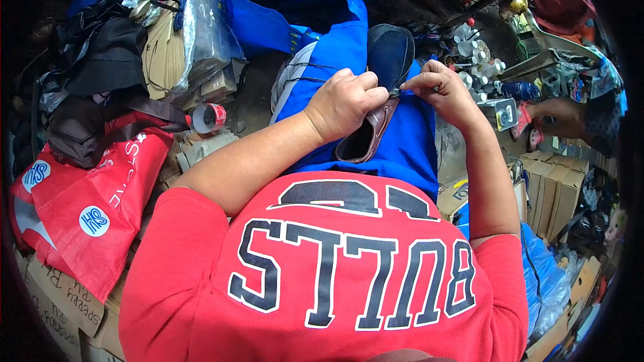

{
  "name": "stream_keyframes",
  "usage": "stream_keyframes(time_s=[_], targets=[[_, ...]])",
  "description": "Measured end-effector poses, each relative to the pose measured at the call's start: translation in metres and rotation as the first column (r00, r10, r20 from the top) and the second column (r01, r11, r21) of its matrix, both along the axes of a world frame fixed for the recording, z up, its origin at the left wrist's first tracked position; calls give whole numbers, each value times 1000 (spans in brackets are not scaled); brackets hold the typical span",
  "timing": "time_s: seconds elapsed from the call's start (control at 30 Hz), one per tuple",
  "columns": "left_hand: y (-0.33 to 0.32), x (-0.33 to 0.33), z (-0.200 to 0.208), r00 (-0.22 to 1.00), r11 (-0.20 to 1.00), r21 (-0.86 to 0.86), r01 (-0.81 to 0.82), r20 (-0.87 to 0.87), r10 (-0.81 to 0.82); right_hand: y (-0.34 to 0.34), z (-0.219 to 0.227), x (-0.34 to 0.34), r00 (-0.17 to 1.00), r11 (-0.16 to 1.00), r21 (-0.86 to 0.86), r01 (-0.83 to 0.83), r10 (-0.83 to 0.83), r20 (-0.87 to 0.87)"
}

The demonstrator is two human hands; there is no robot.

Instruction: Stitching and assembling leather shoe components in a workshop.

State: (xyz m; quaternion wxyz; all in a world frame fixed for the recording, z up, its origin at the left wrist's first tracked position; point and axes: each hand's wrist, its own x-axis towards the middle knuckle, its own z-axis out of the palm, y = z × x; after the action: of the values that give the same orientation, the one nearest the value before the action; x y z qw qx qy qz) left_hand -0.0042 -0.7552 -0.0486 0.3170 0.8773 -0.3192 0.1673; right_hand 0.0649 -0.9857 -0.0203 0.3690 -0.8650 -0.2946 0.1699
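Note:
On my blue-clothed lap lies a brown leather shoe (382, 119) with a lace along its side, its opening facing me. Beyond it, a dark rounded shoe-shaped piece (390, 53) points away from me; whether the two are joined is hidden by my fingers. My left hand (345, 101) is closed, thumb and forefinger gripping the edge of the brown shoe. Close by on the right, my right hand (444, 92) pinches with its fingertips beside the dark piece. What lies between those fingertips is too small to make out. A thin dark cord (305, 79) runs over my left thigh.
A red shopping bag (100, 208) and a black bag (74, 130) lie at left, near a clear plastic container (208, 117). Ahead is a blue sack (288, 0). Several small bottles (479, 57), a square tin (499, 114) and cardboard boxes (553, 191) stand at right, near another person's leg (560, 120).

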Motion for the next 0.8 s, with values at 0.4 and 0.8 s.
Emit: stream_keyframes(time_s=[0.4, 0.8], targets=[[-2, 1, -2, 998, 996, 87, -1, 68, -5, -1, 1, -12, 997, 998, -2, 67, -67, -32], [-2, 1, -1, 995, 994, 109, 10, 94, -20, 7, 14, -15, 982, 997, -30, 70, -74, -176]])
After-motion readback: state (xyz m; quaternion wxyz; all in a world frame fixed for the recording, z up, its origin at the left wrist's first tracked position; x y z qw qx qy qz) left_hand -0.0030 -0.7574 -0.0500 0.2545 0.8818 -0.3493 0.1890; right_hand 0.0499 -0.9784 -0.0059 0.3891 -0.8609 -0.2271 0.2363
